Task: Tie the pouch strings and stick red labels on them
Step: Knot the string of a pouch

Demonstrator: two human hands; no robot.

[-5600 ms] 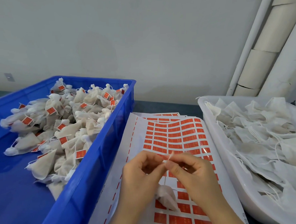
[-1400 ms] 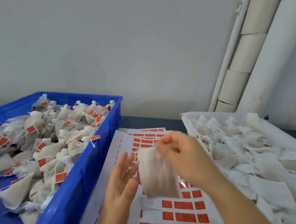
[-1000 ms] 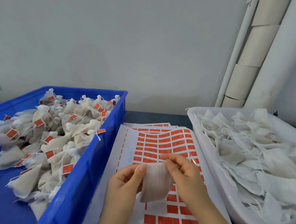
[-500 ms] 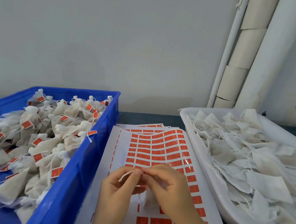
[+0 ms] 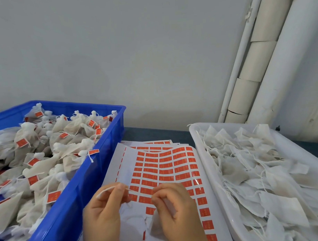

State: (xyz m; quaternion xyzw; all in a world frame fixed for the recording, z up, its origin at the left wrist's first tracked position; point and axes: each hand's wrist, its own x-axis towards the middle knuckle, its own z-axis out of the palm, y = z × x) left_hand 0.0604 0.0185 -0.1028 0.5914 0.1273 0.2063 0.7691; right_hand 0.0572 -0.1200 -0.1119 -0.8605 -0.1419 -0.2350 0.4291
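Pouch [image 5: 135, 217] sits low centre, between both hands and just above the label sheet [image 5: 165, 165]. It is now bunched and crumpled, where a second ago it was held flat and spread out. Half a second ago the fingertips met over its neck; since then the hands have pulled apart sideways. Left hand [image 5: 102, 216] has moved out left with the string [image 5: 107, 189] drawn out: thumb and forefinger pinch it and a white loop sticks out past the fingers [image 5: 119, 190]. Right hand [image 5: 175, 208] has its fingers curled tight on the pouch's upper right side; can't tell whether it also has a string end. The fabric is thin, white and wrinkled, gathered toward the top, with the lower part hanging by the right palm. No red label shows on it. The sheet lies on the tabletop [image 5: 155, 135], its rows of red labels partly used on the left. Blue crate [image 5: 72, 204] on the left holds tied, labelled pouches [image 5: 72, 127]. White tray [image 5: 206, 165] on the right holds loose untied ones [image 5: 264, 179].
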